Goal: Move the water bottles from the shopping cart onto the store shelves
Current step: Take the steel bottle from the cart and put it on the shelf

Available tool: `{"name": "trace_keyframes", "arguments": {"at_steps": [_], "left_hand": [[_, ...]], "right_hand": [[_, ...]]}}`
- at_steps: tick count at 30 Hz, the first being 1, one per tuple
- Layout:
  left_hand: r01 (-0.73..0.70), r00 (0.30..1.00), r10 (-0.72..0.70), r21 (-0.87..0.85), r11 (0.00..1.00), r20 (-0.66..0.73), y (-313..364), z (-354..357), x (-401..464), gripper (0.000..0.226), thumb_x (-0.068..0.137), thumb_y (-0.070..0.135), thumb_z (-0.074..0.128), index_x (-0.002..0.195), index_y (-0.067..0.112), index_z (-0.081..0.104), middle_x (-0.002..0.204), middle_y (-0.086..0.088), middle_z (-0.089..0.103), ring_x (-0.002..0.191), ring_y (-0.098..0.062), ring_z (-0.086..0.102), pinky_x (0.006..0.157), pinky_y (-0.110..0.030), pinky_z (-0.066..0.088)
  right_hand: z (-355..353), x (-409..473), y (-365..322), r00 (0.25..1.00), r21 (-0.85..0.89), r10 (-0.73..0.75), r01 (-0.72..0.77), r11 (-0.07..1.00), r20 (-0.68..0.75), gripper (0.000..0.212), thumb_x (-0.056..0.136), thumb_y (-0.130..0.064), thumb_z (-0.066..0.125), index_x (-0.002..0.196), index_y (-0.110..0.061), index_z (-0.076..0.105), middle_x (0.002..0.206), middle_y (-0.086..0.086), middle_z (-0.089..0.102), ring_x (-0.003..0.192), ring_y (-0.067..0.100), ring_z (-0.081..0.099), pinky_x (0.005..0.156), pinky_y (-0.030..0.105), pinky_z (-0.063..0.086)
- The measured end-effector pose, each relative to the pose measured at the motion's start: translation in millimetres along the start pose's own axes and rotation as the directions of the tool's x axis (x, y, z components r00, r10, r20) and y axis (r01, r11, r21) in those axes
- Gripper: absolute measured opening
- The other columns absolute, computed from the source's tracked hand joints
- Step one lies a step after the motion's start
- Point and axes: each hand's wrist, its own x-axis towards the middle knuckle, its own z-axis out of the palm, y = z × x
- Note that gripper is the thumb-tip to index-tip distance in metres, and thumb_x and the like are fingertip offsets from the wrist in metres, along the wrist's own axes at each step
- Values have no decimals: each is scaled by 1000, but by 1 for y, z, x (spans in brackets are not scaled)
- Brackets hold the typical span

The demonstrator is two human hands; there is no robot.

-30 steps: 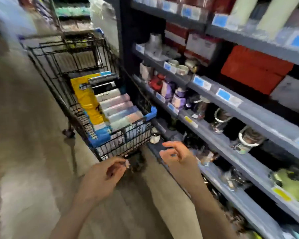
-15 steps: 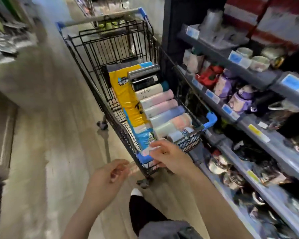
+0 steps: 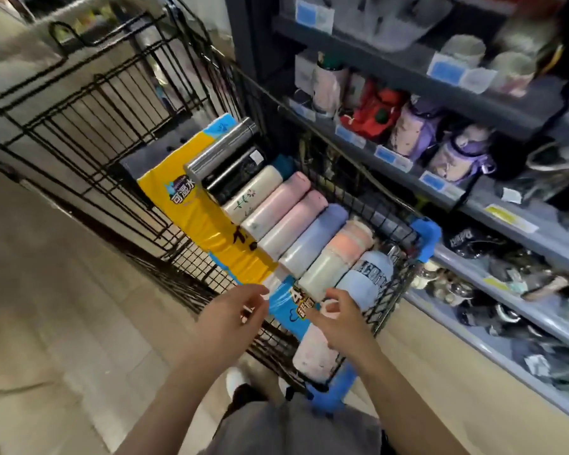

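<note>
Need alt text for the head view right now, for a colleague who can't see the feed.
Both hands, left hand and right hand, reach empty into a black wire shopping cart where water bottles lie side by side next to a yellow package. Store shelves of bottles and cups stand to the right.

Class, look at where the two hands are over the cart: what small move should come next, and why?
Probably the right hand closes round the light blue bottle, the bottle nearest it in the cart. Both hands hold nothing, the left hand hovers alongside, and the bottles lie in a row, none lifted yet.
</note>
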Motion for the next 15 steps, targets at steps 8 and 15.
{"name": "trace_keyframes", "arguments": {"at_steps": [8,15], "left_hand": [[-224,891,217,-29,974,400,-51,3,95,25,91,24,65,115,24,65,96,18,64,87,6,59,73,-10,42],[-587,783,472,228,777,405,-82,-33,108,46,86,47,44,108,16,70,100,-3,70,90,-28,65,74,-37,53]], "right_hand": [[38,15,11,911,3,250,-263,965,-329,76,88,-34,65,149,-21,20,147,9,33,129,26,42,97,29,38],[75,44,15,772,-51,450,-525,850,-449,95,88,-40,63,154,-26,-4,153,18,19,127,37,46,97,40,44]]}}
